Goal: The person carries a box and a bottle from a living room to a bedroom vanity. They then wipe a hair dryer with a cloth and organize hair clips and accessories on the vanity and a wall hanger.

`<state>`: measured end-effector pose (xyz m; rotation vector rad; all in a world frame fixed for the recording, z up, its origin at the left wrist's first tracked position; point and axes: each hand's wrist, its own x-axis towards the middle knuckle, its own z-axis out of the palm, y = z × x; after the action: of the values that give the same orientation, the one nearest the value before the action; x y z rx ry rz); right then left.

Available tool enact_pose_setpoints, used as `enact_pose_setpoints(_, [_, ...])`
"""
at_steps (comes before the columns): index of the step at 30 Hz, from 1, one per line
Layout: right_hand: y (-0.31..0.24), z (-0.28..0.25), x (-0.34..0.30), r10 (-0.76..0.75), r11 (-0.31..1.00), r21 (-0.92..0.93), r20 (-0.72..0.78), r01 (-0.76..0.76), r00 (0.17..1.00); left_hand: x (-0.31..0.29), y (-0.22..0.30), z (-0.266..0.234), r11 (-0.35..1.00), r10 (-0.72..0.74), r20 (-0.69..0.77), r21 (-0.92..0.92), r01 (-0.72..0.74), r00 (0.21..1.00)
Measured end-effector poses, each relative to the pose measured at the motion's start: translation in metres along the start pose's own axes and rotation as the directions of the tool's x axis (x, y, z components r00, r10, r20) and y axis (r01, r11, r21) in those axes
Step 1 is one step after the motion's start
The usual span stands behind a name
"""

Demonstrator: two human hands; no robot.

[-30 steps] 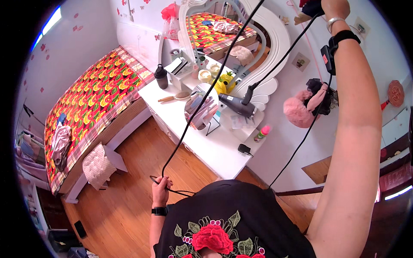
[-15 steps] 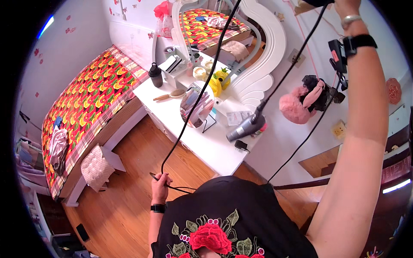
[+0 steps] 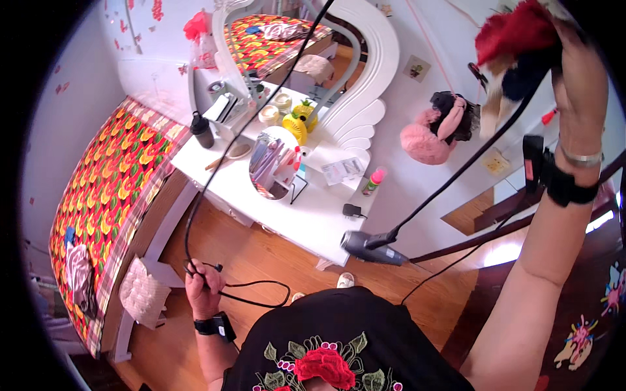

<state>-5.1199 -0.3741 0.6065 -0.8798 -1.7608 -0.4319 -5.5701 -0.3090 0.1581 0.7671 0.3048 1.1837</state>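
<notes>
Grey plastic hair dryer (image 3: 375,249) suspended on black cord (image 3: 514,122) beside white desk (image 3: 313,225) | cord mostly unlooped; slack end clamped in left grip (image 3: 204,287) | right grip (image 3: 580,85) raised at red-and-navy cloth bundle (image 3: 515,34), closure cannot be told

Left hand (image 3: 205,287): low, to the left of the body, fingers curled into a closed grip.
Left forearm (image 3: 212,362): coming up from the lower edge.
Right hand (image 3: 581,72): raised toward the upper right corner, fingertips hidden.
Right arm (image 3: 544,260): stretched far out, elbow only slightly bent.
Both hands: well apart.
</notes>
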Motion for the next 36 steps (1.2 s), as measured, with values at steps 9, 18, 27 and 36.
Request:
enact_pose_setpoints(9, [-0.069,-0.008,-0.072,0.42,0.907,0.051,-0.026,-0.418,0.907,0.058,0.015,0.093,0.982,-0.019,0.553,-0.147,0.121,0.833])
enact_pose_setpoints(18, [-0.133,0.029,-0.157,0.454,0.77,0.395,0.213,-0.501,0.865,0.057,0.029,0.247,0.975,-0.081,0.64,0.209,-0.071,0.764])
enact_pose_setpoints(27, [-0.143,0.018,-0.229,0.594,0.593,0.392,0.377,-0.703,0.711,0.036,-0.018,0.318,0.803,-0.104,0.677,0.49,-0.34,0.729])
enact_pose_setpoints(36, [-0.151,-0.008,-0.27,0.505,0.65,0.487,0.296,-0.583,0.811,-0.011,-0.009,0.371,0.589,0.118,0.699,0.523,-0.616,0.706])
